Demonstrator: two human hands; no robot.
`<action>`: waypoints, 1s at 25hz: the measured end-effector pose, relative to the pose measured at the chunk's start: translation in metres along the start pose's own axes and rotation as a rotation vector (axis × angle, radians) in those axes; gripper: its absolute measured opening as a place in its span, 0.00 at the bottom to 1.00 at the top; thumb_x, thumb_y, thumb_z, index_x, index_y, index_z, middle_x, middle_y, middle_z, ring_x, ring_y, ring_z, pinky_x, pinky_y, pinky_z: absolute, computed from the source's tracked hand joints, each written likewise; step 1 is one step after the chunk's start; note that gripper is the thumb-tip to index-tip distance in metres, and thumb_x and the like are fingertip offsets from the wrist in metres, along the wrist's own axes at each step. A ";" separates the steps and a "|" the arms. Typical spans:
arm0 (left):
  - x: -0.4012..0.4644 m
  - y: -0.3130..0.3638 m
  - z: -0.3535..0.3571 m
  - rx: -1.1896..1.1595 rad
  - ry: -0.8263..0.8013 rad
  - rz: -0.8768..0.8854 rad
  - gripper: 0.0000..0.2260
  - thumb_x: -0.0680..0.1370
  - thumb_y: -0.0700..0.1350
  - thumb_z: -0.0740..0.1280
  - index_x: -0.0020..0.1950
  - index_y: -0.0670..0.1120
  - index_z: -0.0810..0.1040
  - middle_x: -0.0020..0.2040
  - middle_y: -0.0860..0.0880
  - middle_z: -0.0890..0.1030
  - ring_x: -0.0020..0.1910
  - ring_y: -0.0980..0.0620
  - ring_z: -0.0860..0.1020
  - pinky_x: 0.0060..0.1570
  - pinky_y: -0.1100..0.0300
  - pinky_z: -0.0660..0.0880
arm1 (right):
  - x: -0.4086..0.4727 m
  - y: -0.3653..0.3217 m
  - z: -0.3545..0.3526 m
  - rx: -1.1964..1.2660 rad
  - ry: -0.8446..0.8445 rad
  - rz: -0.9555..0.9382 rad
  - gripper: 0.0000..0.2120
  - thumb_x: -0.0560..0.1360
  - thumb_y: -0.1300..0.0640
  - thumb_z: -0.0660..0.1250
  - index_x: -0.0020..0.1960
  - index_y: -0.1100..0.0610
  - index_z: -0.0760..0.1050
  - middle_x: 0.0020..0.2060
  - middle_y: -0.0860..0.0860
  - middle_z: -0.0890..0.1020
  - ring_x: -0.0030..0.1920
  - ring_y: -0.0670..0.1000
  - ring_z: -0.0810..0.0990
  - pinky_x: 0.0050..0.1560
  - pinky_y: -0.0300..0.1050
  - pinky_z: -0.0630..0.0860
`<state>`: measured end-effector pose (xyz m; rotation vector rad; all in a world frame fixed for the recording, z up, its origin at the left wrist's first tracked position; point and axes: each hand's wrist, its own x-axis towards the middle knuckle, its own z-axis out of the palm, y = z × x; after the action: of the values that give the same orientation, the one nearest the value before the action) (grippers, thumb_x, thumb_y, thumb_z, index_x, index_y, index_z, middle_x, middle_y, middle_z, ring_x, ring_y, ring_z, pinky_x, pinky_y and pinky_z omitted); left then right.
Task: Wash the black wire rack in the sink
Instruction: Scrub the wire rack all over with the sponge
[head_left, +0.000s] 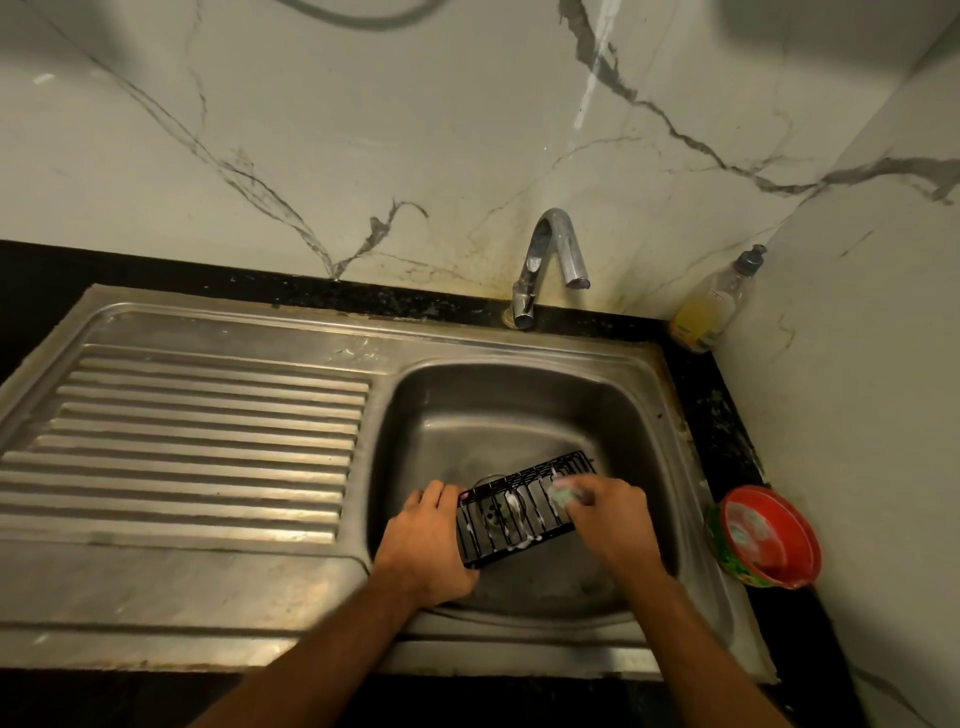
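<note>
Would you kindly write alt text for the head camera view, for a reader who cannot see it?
Over a steel sink, a person's left hand grips one end of a soapy black wire rack while the right hand holds a pale sponge against its other end. The tap behind shows no water; a soap bottle and a red tub stand to the right.

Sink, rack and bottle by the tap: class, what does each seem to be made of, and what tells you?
Sink: probably stainless steel, dull brushed grey with soft glare and pressed drainboard ribs.
Rack: looks like metal wire with a black coating, though plastic is possible; thin straight bars, matte.
Bottle: likely clear plastic, since yellow liquid shows through its wall.
</note>
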<state>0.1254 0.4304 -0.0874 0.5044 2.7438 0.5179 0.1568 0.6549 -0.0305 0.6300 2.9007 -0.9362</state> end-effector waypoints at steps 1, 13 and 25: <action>0.000 0.000 -0.001 0.001 0.004 0.003 0.40 0.63 0.63 0.70 0.72 0.54 0.64 0.62 0.55 0.70 0.63 0.50 0.71 0.60 0.51 0.77 | 0.001 0.003 -0.005 0.040 0.041 0.009 0.12 0.77 0.58 0.69 0.57 0.47 0.83 0.42 0.45 0.86 0.35 0.38 0.80 0.41 0.31 0.78; -0.003 0.000 -0.002 -0.046 0.078 -0.010 0.41 0.64 0.64 0.70 0.73 0.54 0.63 0.63 0.55 0.71 0.64 0.50 0.72 0.62 0.51 0.76 | 0.021 -0.011 -0.012 -0.216 0.121 -0.215 0.10 0.79 0.61 0.65 0.57 0.54 0.80 0.50 0.55 0.82 0.46 0.51 0.81 0.52 0.50 0.81; -0.002 0.001 -0.002 -0.042 0.065 0.024 0.41 0.65 0.63 0.71 0.74 0.54 0.62 0.64 0.55 0.70 0.64 0.51 0.72 0.63 0.51 0.76 | 0.018 0.006 -0.020 0.029 0.224 0.015 0.10 0.77 0.58 0.67 0.56 0.50 0.81 0.47 0.48 0.85 0.44 0.46 0.82 0.50 0.48 0.82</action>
<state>0.1269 0.4296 -0.0849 0.5203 2.7845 0.6067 0.1444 0.6771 -0.0196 0.8072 3.0747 -0.9668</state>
